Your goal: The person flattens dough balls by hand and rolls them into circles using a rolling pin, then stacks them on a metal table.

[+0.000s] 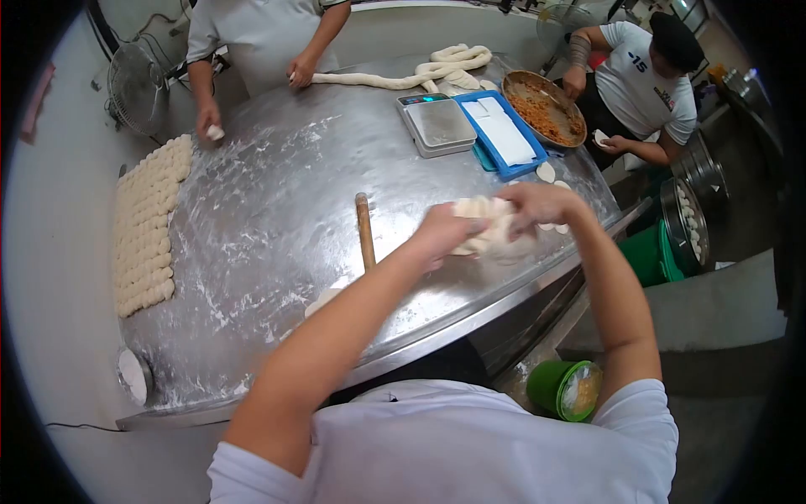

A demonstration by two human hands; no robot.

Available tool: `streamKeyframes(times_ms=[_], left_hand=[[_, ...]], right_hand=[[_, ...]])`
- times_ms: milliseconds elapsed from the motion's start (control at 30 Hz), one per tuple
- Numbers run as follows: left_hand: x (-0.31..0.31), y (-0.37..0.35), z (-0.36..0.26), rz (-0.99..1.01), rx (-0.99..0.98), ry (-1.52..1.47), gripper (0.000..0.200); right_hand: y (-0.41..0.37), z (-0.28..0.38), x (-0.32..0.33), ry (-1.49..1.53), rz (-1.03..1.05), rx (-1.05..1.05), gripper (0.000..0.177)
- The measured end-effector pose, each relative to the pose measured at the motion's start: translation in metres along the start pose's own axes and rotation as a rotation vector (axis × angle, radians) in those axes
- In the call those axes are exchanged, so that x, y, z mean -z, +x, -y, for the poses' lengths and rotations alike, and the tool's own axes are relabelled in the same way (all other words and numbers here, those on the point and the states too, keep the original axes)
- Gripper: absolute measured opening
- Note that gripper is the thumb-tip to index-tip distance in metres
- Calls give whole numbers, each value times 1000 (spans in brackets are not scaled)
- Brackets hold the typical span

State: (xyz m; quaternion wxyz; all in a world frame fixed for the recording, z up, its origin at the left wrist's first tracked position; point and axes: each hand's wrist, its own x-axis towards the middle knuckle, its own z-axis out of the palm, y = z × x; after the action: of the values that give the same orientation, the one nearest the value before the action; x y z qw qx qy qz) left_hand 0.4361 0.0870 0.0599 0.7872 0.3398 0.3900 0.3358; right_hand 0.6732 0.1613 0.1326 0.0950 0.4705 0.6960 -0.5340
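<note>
**Both hands clamp a dough stack over the floured desk**

Round steel desk, dusted with flour, fills most of the view. The flour probably keeps dough from sticking.

Rows of dough pieces sit packed along the desk's left edge, well apart from the person's hands. A long dough rope lies at the far side, touched by a co-worker's hand. That person's other hand holds a small dough bit.

Round pan of filling sits far right, beside a second co-worker who has a dough round in one hand. Blue tray and a scale lie side by side just left of the pan. Steamer baskets stand off the desk to the right, and a green bucket is below the near rim.

Rolling pin lies loose on the desk just left of the left hand. Nothing touches it.

The dough stack is near the right edge, held just above the desk between both hands. Left hand has fingers curled closed on its left end. Right hand is closed over the top right end. Gripping from both ends likely keeps the soft pieces together.

A few flat dough rounds lie just behind the hands. Nothing blocks them.
</note>
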Motion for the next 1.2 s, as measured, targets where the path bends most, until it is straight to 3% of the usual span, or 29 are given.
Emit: streamKeyframes(times_ms=[33, 100, 167, 200, 300, 333, 567, 667, 700, 767, 867, 967, 1100, 1200], left_hand=[[-10, 16, 5, 46, 44, 90, 49], [-18, 32, 18, -309, -17, 579, 71], [13, 34, 36, -310, -118, 740, 86], [31, 19, 35, -330, -206, 775, 78], [102, -41, 14, -446, -262, 878, 52], [119, -66, 2, -529, -173, 832, 48], [200, -192, 24, -1037, -190, 749, 34], [219, -212, 42, -1169, -154, 802, 30], [229, -217, 44, -1185, -172, 821, 29], [239, -216, 41, -1172, -183, 887, 27], [236, -217, 45, -1137, -144, 945, 25], [230, -220, 36, -1103, -111, 987, 24], [232, -215, 38, -1042, -103, 999, 24], [231, -212, 39, -968, -93, 1034, 25]], right_hand=[[-10, -20, 19, -15, 26, -94, 73], [-29, -75, 42, -240, -280, -168, 82], [-36, -87, 54, -239, -483, -282, 82], [-35, -91, 54, -234, -582, -338, 82], [2, -84, 20, -98, -706, -110, 78], [11, -43, -7, -87, -635, -39, 76], [170, 117, -197, -141, -83, 386, 66], [210, 144, -267, -521, 18, 520, 56], [202, 150, -299, -833, -55, 559, 47], [194, 160, -312, -927, -13, 456, 42], [196, 155, -322, -757, 38, 151, 42], [192, 151, -314, -842, 194, 125, 40], [172, 132, -295, -747, 113, 373, 41], [128, 134, -246, -515, 102, 270, 42]])
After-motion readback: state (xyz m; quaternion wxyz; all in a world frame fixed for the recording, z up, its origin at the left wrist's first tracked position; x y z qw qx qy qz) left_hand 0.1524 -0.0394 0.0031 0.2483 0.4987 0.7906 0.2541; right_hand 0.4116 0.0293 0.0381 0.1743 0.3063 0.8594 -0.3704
